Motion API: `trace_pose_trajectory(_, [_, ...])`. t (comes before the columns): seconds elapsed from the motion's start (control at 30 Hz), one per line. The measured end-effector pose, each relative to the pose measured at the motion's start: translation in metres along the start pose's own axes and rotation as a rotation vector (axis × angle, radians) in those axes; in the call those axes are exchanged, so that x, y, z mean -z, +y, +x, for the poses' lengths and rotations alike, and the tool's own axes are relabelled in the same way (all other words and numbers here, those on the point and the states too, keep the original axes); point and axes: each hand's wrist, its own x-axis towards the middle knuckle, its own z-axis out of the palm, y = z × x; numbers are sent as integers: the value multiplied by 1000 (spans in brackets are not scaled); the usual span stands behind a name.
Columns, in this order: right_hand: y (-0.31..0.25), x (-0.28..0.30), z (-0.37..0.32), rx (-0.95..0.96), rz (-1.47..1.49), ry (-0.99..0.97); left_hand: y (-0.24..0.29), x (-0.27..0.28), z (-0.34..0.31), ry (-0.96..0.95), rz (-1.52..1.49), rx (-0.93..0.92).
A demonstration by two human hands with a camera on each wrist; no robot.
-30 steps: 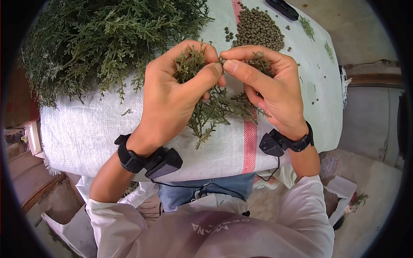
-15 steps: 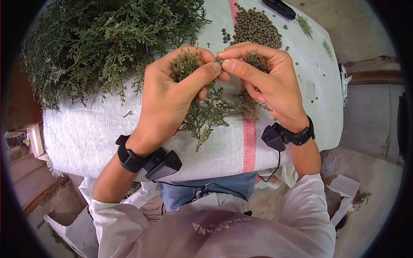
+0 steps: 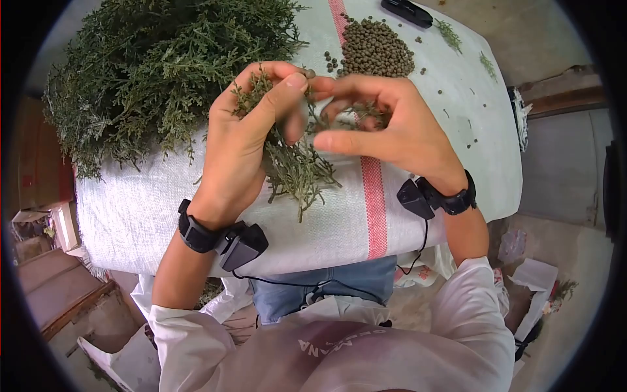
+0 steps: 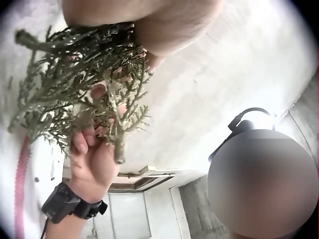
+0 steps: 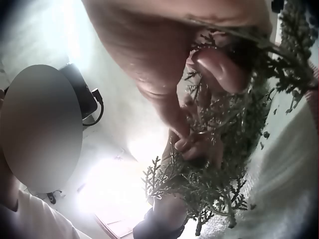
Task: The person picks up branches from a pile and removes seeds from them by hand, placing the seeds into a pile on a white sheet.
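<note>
In the head view my left hand (image 3: 238, 134) holds a green conifer sprig (image 3: 297, 173), whose scaly tips hang below the palm. A small round cone (image 3: 310, 74) shows right at the left thumb tip. My right hand (image 3: 405, 127) is close beside it, thumb stretched out and apart from the fingers. Its other fingers curl in around sprig foliage (image 3: 369, 112). The right wrist view shows a bent finger (image 5: 219, 69) among the foliage. The left wrist view has the sprig's cut stem end (image 4: 119, 152) in front of the right hand.
A big heap of conifer branches (image 3: 163, 85) lies at the left on a white woven sack (image 3: 144, 209) with a red stripe. Behind the hands is a pile of small round brown cones (image 3: 375, 49). A black object (image 3: 408, 12) and loose sprigs (image 3: 449, 36) lie farther back.
Both hands had their fingertips together at the sprig; now the right thumb has swung away, toward the body. The left hand has shifted slightly left with the sprig.
</note>
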Motion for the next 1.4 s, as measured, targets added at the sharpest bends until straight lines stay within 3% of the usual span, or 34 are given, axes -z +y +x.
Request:
trace_pose_trajectory(0.13, [-5, 6, -4, -78, 182, 9, 0, -1, 0, 34, -13, 37])
trace_pose_trajectory(0.23, [-7, 24, -7, -154, 600, 209, 2, 3, 4, -2, 39, 63])
trace_pose_trajectory(0.27, [-6, 28, -7, -147, 602, 210, 2, 1, 4, -4, 45, 59])
trace_pose_trajectory(0.37, [-1, 31, -5, -228, 1031, -100, 1, -8, 0, -109, -133, 168])
trace_pose_trajectory(0.5, [-13, 17, -11, -374, 788, -79, -4, -12, -1, -195, -269, 193])
trace_pose_trajectory(0.67, [-10, 7, -5, -267, 695, -26, -2, -19, -3, -180, -306, 198])
trace_pose_trajectory(0.8, [-15, 5, -6, -331, 580, -145, -3, -16, -4, -148, -210, 176])
trace_pose_trajectory(0.9, [6, -23, -5, 148, 199, 110, -9, -16, -1, -178, -137, 124])
trace_pose_trajectory(1.03, [-5, -16, -14, -14, 9, -3, -9, -14, -2, -233, 21, 148])
trace_pose_trajectory(1.17, [-8, -15, -13, -166, 278, 58, -11, 0, -2, -259, -140, 280])
trace_pose_trajectory(1.3, [-13, -7, -11, -227, 403, 85, -3, -10, -6, -216, 83, 264])
trace_pose_trajectory(1.4, [0, -6, -9, -192, 368, 122, 2, -17, -9, -163, 9, 295])
